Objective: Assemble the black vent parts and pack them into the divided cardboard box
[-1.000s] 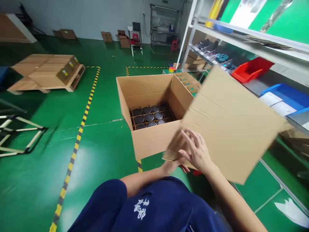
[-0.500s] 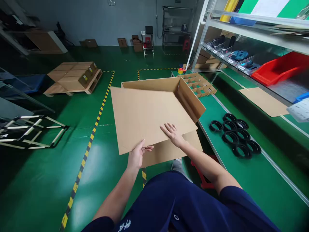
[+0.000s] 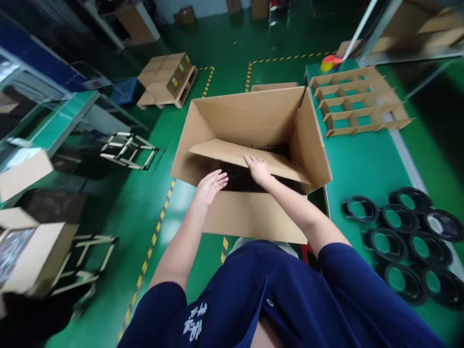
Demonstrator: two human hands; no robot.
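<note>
currently, a cardboard sheet [image 3: 246,157] is being held tilted, not flat, inside an open corrugated carton [image 3: 250,217] at the centre of the frame. the right hand [image 3: 258,170] is being kept open, with its fingertips [image 3: 251,160] touching the near edge of the sheet and no pinch being made. the left hand [image 3: 210,188] is being held spread, palm down, just above the front wall of the carton, and no contact with the sheet is being shown. dark contents [image 3: 239,176] are being shaded beneath the sheet, and their kind cannot be told from this view. at upper right of the frame, a slotted cardboard divider grid [image 3: 362,127] is being supported by a green workbench [image 3: 348,164], with black rings [image 3: 383,218] being laid out at lower right.

the following risks are being judged. if the tilt is being kept, a sheet corner could be caught on a carton wall, and uneven seating could result. if pressure is being applied at the near edge only, the far side could be levered upward. if excess force is being used, the contents could be shifted or scuffed. the support under the carton is being hidden, so its stability cannot be judged.
</note>
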